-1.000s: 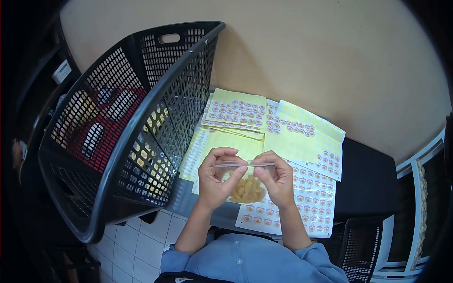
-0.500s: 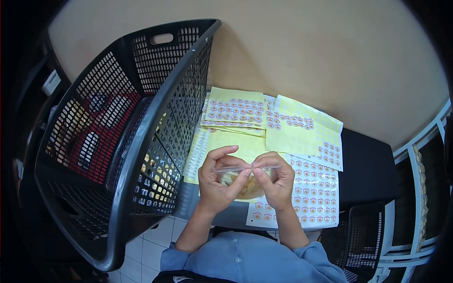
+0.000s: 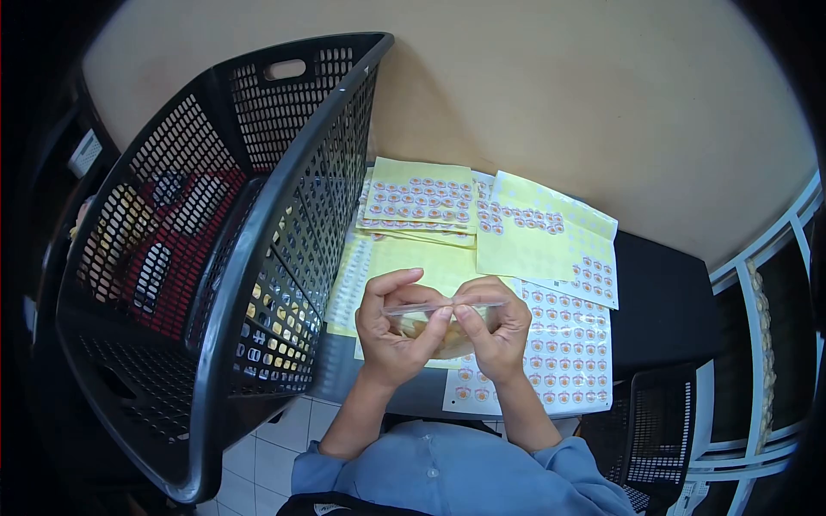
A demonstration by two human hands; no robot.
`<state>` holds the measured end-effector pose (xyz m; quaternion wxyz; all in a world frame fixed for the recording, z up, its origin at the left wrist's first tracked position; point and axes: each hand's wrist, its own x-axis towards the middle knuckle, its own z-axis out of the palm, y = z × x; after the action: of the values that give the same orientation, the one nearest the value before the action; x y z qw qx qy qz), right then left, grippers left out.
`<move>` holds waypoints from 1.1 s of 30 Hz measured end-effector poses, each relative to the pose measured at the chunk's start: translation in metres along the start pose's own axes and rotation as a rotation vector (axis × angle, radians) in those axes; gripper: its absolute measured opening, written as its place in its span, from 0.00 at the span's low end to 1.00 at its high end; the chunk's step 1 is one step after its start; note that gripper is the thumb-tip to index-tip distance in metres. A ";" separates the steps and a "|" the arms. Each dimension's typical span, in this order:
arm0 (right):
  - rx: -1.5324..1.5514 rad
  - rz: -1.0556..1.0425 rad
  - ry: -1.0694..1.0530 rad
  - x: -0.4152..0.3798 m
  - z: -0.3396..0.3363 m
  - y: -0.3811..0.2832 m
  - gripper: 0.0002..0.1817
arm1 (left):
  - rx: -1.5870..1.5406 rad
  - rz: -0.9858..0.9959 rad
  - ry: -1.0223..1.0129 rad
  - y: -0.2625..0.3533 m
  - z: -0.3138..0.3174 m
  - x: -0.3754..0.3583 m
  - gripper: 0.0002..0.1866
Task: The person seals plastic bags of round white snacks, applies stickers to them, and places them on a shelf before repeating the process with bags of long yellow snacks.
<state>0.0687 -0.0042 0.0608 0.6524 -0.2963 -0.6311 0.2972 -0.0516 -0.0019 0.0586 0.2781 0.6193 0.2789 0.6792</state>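
Between my two hands is a clear plastic zip bag [image 3: 454, 342] with pale yellowish pieces inside; what they are I cannot make out. My left hand [image 3: 397, 331] pinches the bag's top edge near its middle, with thumb and fingertips closed on it and the index finger arched above. Close beside it, my right hand [image 3: 492, 327] pinches the same edge, its thumb nearly touching the left one. Beneath the hands lie yellow sticker sheets [image 3: 422, 258]. A white sheet of round stickers [image 3: 568, 348] is to the right of my right hand.
A large black perforated basket [image 3: 292, 202] stands tall at the left of the grey table. More sticker sheets [image 3: 533, 228] lie at the back against the wall. A black surface [image 3: 662, 297] is on the right, with a black crate [image 3: 661, 421] below it and white metal bars [image 3: 753, 344] beyond.
The view has shifted slightly, so the basket and sheets appear a little further left. Both hands keep their pinch on the bag's top edge.
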 end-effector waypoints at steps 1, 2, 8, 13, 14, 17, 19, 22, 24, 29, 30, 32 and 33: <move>-0.009 -0.004 -0.008 0.000 -0.001 0.000 0.03 | 0.000 0.001 0.002 0.000 0.001 0.000 0.23; -0.017 -0.007 -0.017 0.000 -0.002 0.001 0.03 | -0.013 -0.015 0.013 -0.001 0.002 0.000 0.24; -0.009 0.047 -0.007 -0.003 -0.014 -0.001 0.04 | -0.028 -0.043 0.033 0.001 0.012 -0.004 0.25; 0.038 0.106 0.002 -0.006 -0.021 0.000 0.04 | -0.008 -0.041 0.047 0.001 0.021 -0.009 0.26; 0.051 0.105 0.003 -0.006 -0.022 0.001 0.04 | -0.005 -0.045 0.052 0.001 0.022 -0.010 0.26; 0.016 0.097 -0.010 -0.007 -0.025 0.003 0.04 | 0.005 -0.057 0.069 0.003 0.026 -0.011 0.25; 0.135 0.117 0.019 -0.006 -0.025 0.001 0.04 | 0.010 -0.066 0.080 0.004 0.029 -0.013 0.25; 0.210 0.122 0.034 -0.008 -0.033 0.006 0.05 | 0.013 -0.061 0.093 0.004 0.033 -0.015 0.25; 0.170 0.108 0.021 -0.009 -0.037 0.008 0.05 | 0.015 -0.070 0.092 0.005 0.036 -0.016 0.26; 0.161 0.087 0.033 -0.010 -0.041 0.009 0.05 | 0.023 -0.077 0.102 0.005 0.043 -0.018 0.26; 0.163 0.089 0.031 -0.010 -0.041 0.008 0.05 | 0.029 -0.081 0.102 0.006 0.044 -0.019 0.26; 0.185 0.099 0.034 -0.009 -0.041 0.004 0.05 | 0.030 -0.083 0.117 0.006 0.045 -0.020 0.26; 0.187 0.100 0.031 -0.009 -0.042 0.005 0.05 | 0.029 -0.084 0.130 0.006 0.046 -0.020 0.26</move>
<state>0.1100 -0.0083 0.0497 0.6712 -0.2697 -0.5750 0.3822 -0.0046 -0.0190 0.0525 0.2788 0.5656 0.3319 0.7016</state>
